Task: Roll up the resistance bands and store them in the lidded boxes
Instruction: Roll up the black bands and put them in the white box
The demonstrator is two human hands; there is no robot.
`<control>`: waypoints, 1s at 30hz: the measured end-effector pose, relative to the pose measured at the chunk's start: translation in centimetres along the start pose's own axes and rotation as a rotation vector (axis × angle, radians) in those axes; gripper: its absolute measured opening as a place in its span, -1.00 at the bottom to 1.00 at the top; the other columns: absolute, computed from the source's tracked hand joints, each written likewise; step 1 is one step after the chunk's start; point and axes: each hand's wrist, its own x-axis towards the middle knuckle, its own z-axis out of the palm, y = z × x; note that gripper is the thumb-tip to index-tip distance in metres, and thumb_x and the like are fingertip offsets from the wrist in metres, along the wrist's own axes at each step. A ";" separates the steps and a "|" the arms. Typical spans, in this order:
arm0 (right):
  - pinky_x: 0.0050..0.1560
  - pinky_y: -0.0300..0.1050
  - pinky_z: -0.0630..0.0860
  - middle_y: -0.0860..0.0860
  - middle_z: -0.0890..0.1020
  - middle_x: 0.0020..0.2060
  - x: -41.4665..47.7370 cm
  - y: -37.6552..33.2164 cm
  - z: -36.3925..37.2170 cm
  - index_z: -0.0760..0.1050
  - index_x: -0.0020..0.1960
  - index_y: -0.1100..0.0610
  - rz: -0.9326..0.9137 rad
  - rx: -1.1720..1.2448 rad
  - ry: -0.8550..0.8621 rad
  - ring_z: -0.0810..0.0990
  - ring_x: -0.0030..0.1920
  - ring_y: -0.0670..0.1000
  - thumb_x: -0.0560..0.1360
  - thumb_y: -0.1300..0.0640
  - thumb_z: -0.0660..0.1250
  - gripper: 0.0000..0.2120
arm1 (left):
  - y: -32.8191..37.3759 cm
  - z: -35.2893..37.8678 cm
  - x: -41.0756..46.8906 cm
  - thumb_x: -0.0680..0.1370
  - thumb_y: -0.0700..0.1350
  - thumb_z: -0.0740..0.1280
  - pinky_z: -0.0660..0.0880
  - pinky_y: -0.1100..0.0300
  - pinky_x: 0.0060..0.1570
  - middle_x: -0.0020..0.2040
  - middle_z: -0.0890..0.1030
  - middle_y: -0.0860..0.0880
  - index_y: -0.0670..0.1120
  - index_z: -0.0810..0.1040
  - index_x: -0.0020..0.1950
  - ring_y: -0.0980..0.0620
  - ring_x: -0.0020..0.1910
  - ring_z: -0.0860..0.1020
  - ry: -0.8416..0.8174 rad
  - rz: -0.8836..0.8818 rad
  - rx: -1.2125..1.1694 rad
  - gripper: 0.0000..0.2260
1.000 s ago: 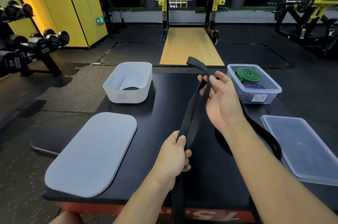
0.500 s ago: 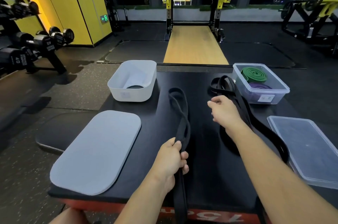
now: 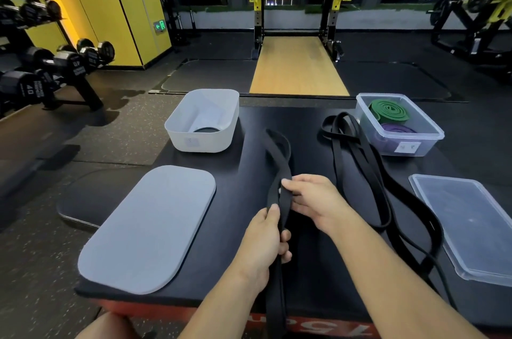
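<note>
A black platform [image 3: 194, 294] carries a grey lid [image 3: 146, 227], a white box [image 3: 203, 122], a clear box [image 3: 399, 128] and a clear lid [image 3: 468, 225]. A black resistance band [image 3: 277, 161] runs lengthwise down its middle and over the near edge. The left hand [image 3: 266, 239] is closed around it; just beyond, the right hand [image 3: 313, 200] pinches it. Loose black bands [image 3: 360, 167] lie right of both hands.

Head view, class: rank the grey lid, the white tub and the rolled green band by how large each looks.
1. grey lid, though it is nearest the camera
2. white tub
3. rolled green band
</note>
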 end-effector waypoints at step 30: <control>-0.29 -0.20 0.62 0.12 0.70 0.01 -0.7 -1.3 2.6 0.63 0.20 0.16 -0.041 0.471 0.201 0.72 -0.18 0.01 0.64 0.30 0.31 -0.80 | 1.0 0.0 -2.7 0.74 -0.03 0.20 0.32 0.21 -0.36 -0.33 0.40 -0.01 -0.10 0.43 0.01 0.07 -0.41 0.34 -0.236 0.040 0.023 -0.82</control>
